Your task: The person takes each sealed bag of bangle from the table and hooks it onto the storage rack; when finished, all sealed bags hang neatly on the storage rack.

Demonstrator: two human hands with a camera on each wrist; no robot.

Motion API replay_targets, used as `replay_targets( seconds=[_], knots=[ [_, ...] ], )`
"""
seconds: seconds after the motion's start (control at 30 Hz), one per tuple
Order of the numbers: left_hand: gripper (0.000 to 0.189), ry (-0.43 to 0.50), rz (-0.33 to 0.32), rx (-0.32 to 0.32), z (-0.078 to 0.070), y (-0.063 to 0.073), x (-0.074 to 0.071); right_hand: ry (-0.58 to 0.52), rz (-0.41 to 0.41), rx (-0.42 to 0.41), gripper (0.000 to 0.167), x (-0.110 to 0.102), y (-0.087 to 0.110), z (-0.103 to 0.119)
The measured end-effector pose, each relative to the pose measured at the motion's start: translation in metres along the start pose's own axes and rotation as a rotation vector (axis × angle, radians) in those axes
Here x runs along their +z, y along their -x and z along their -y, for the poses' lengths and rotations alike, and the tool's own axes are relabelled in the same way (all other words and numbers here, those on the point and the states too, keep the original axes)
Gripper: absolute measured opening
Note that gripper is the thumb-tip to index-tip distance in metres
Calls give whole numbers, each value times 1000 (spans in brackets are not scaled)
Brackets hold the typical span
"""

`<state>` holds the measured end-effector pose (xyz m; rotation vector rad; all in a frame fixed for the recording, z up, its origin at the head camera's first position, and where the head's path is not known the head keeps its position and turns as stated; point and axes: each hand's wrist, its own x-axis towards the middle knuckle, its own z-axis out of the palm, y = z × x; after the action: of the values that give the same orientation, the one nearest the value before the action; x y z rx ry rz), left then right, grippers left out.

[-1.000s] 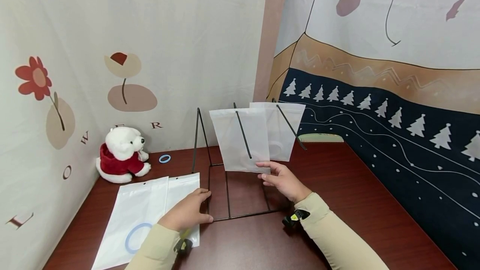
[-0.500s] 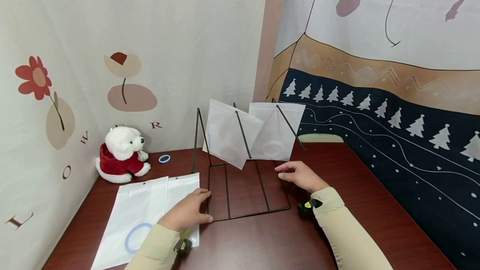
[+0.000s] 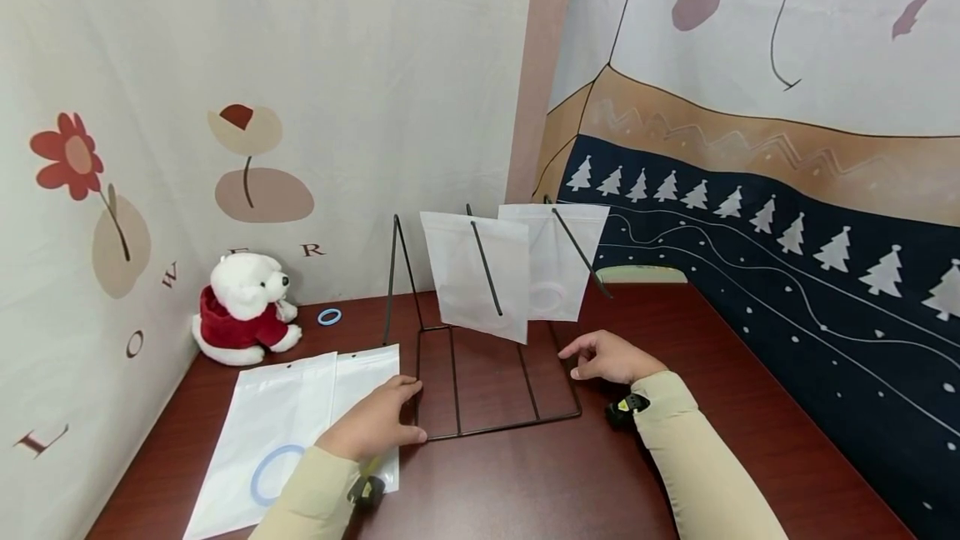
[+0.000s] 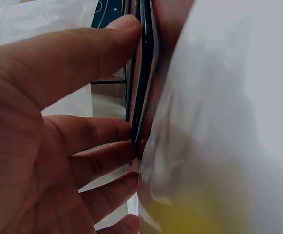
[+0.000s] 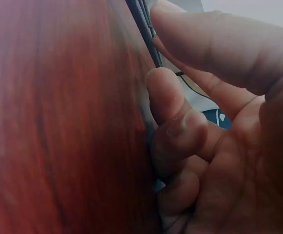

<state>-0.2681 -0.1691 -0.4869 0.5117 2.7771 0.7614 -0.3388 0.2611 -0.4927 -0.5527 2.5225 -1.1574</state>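
Observation:
A black wire rack (image 3: 498, 425) stands on the table with upright prongs at its back. Two white zip bags hang from its prongs: a middle bag (image 3: 453, 273), tilted, overlaps the right bag (image 3: 573, 261), which has a pale ring shape showing low down. My left hand (image 3: 375, 423) touches the rack's front left corner with thumb and fingertips; the left wrist view shows them against the black bar (image 4: 145, 58). My right hand (image 3: 611, 357) is beside the rack's right bar, index finger extended to it, other fingers loosely curled. The right wrist view shows nothing held.
Flat white zip bags (image 3: 281, 407), one with a blue ring (image 3: 273, 473), lie left, partly under my left arm. Behind them are a white plush bear (image 3: 247, 307) in red and a small blue ring (image 3: 329, 317). A pale green comb (image 3: 645, 275) lies at back right.
My right hand has let go of the middle bag's lower corner and moved right and down to the rack's right bar. The bag has swung left, then back. My left hand stays put.

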Motion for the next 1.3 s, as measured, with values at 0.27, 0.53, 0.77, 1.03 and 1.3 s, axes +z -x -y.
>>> replay_targets(
  seconds=[0.27,0.53,0.77,1.03,1.3],
  knots=[
    [68,95,-121,67,28,1,-17,43,-10,-14,31,1,0,1],
    [56,155,-253,-95,85,22,-55,58,-11,1,31,3,-2,2],
    [53,193,-293,-260,132,43,-81,55,-16,10,31,4,-2,2],
    [79,308,-284,-460,151,56,-96,46,-22,9,30,5,-3,1],
    [90,368,-321,-597,159,66,-101,53,-25,-7,30,5,-4,1]
  ],
)
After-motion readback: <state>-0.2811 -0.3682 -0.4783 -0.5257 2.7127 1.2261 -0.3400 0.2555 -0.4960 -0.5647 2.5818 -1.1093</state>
